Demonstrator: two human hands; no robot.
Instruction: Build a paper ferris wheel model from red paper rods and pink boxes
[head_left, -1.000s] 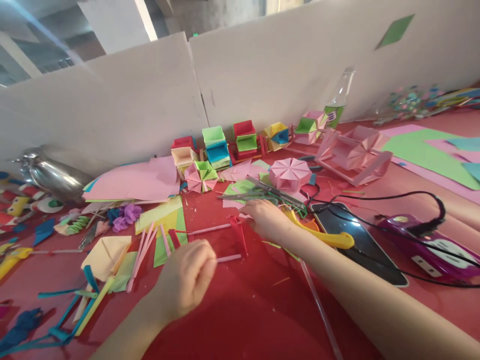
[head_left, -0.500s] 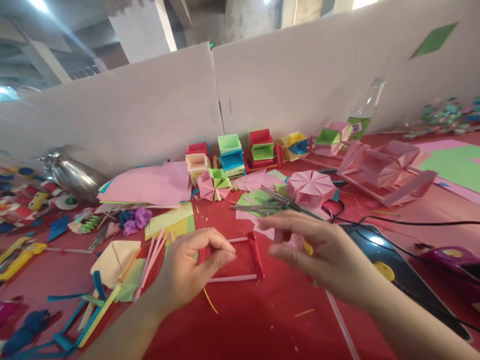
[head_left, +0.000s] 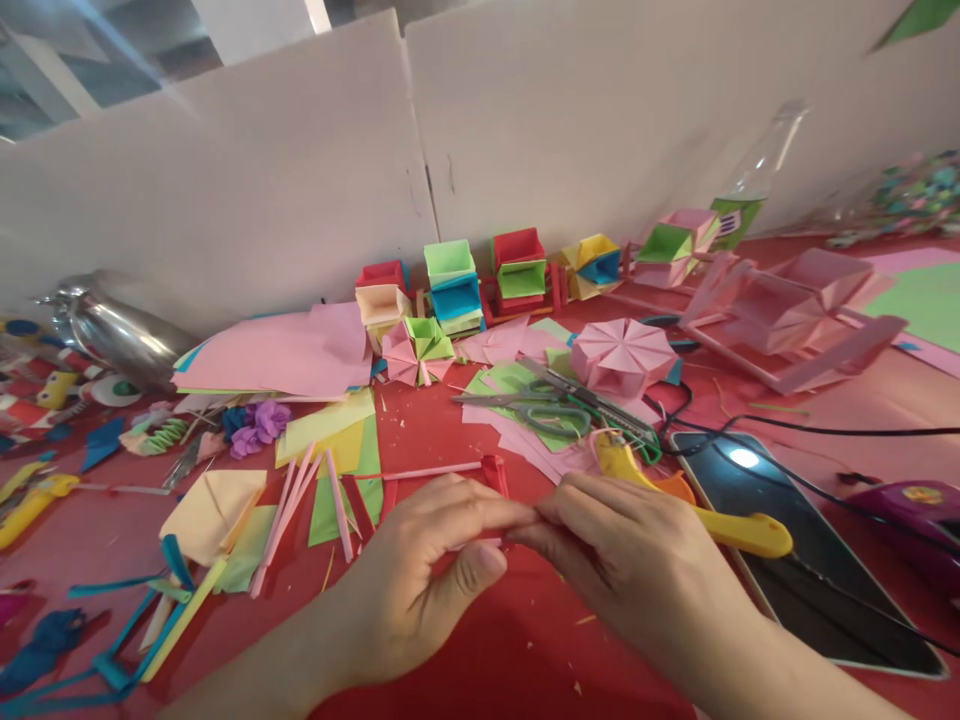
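Observation:
A small rectangular frame of red paper pieces and pink paper tubes (head_left: pixel 429 470) lies on the red tabletop, its near side mostly hidden behind my hands. My left hand (head_left: pixel 442 560) is over its left part, fingers stretched to the right and thumb standing apart. Against those fingertips, my right hand (head_left: pixel 637 560) has its thumb and fingers pinched together near the frame's right end. Whatever sits between the touching fingertips is hidden. Just beyond my right hand lies a yellow-handled tool (head_left: pixel 742 530) with an orange part, partly covered by the hand.
Grey scissors (head_left: pixel 555 415) and a green cutter (head_left: pixel 607 415) lie ahead. Folded paper boxes (head_left: pixel 454 290) line the white partition. A phone (head_left: pixel 817 570) and black cables are at right. Pink tubes (head_left: pixel 289 510), paper sheets (head_left: pixel 277 350) and a metal jug (head_left: pixel 120 330) are at left.
Both hands have come together from being apart, and their fingertips now meet over the near side of the frame. The camera view has tipped downward.

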